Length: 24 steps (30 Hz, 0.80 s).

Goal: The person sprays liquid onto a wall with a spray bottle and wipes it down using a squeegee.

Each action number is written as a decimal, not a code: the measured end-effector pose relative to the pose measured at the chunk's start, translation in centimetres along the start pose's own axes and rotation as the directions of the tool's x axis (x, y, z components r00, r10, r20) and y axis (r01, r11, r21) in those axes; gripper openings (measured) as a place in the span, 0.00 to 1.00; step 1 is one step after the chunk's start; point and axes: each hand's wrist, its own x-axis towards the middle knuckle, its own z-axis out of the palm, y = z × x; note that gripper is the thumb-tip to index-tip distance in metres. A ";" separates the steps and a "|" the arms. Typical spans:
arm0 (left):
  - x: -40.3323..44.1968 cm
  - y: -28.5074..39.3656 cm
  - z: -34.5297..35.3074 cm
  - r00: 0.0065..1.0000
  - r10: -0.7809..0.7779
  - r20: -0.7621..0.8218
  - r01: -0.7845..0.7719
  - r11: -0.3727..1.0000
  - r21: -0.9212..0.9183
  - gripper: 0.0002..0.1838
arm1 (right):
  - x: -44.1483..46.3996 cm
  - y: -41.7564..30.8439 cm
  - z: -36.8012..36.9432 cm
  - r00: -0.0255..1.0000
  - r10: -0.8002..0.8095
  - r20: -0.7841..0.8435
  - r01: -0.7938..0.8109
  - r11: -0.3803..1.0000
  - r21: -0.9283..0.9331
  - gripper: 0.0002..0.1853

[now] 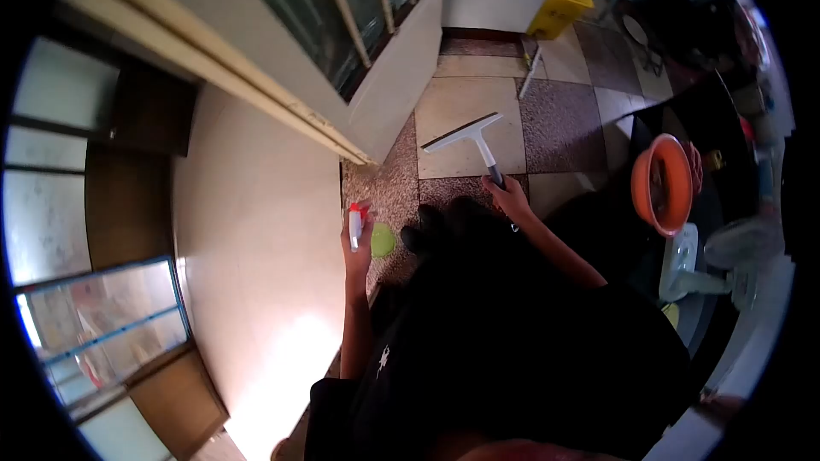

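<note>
My left hand (363, 235) is closed around a spray bottle with a red and white trigger head (355, 226). A rounded green shape (383, 242), which looks like the bottle's body, shows beside the fingers. My right hand (509, 196) grips the dark handle of a squeegee (478, 138). The squeegee's white head and dark blade point forward, above the checkered floor. Part of each hand's fingers is hidden from this angle.
A pale door (393, 111) with a barred window stands ahead, beside a cream wall (256, 205) on my left. At the right are an orange basin (663, 183) and a white fan (683, 265). A yellow bin (559, 7) stands at the back.
</note>
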 end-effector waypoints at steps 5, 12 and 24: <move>4.2 4.3 4.3 0.972 0.017 0.234 -0.057 0.984 0.167 0.16 | -0.1 2.9 0.5 0.957 -0.210 -0.201 0.237 0.964 0.121 0.15; 11.0 4.9 13.6 0.933 -0.052 0.355 0.002 0.990 0.139 0.15 | 6.8 1.0 -2.8 0.985 -0.068 -0.157 0.123 0.919 0.374 0.13; 20.9 8.0 30.7 0.822 -0.081 0.564 -0.030 0.982 0.185 0.16 | 13.7 -6.4 -15.4 0.926 -0.064 -0.373 0.293 0.744 0.600 0.10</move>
